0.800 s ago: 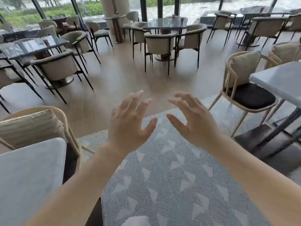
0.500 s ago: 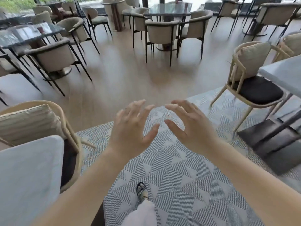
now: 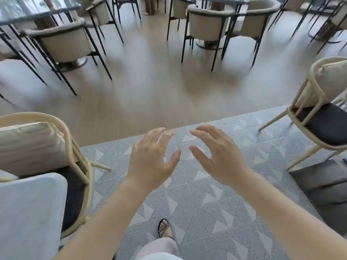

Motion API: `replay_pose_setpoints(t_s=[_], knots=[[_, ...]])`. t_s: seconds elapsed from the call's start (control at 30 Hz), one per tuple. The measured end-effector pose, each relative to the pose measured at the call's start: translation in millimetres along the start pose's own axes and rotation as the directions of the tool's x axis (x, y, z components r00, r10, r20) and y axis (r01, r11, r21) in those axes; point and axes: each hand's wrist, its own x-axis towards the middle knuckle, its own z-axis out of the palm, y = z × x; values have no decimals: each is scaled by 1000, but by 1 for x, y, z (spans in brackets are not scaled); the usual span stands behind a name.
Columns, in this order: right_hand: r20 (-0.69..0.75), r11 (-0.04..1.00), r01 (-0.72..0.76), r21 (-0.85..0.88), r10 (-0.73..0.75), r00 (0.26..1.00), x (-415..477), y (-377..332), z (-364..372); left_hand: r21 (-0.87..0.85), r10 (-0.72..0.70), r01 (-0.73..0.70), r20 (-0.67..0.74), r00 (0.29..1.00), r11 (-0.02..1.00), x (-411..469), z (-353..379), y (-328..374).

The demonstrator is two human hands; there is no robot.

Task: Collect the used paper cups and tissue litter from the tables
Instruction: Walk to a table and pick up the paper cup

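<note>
My left hand (image 3: 152, 158) and my right hand (image 3: 217, 156) are held out side by side in front of me, above a grey patterned rug (image 3: 197, 203). Both have their fingers spread and hold nothing. No paper cup or tissue lies within reach. A small dark object (image 3: 49, 1) stands on the glass table (image 3: 33, 10) at the far left, too blurred to identify. My sandalled foot (image 3: 164, 228) steps on the rug below my hands.
A white table corner (image 3: 28, 212) and a rattan chair (image 3: 71, 162) stand at my left. Another rattan chair (image 3: 319, 119) stands at the right beside a dark table base (image 3: 323, 184). Upholstered black-legged chairs (image 3: 208, 25) ring tables across the wooden floor (image 3: 150, 81).
The view has tilted down and moved forward. My hands keep the same spread pose. My foot has come into sight on the rug.
</note>
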Motion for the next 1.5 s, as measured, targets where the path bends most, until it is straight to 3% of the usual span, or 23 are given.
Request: replay_pose_setpoints(t_s=[0.5,0.73,1.03,1.23,1.5], knots=[[79,998,-2,59,-3,997,180,40,54,-10,-49,50,53,997,999,161,5,-95],[86,993,-9,116,-1,996,306,110,73,-15,-56,56,38,998,998,300,33,-118],[143,991,-5,136,-15,990,470,194,64,-9,-168,169,78,983,986,485,50,-135],[190,995,17,101,-36,981,536,218,76,1,-222,224,144,964,975,537,50,-161],[319,995,83,54,-96,943,659,222,136,-44,-296,304,132,946,952,614,50,-250]])
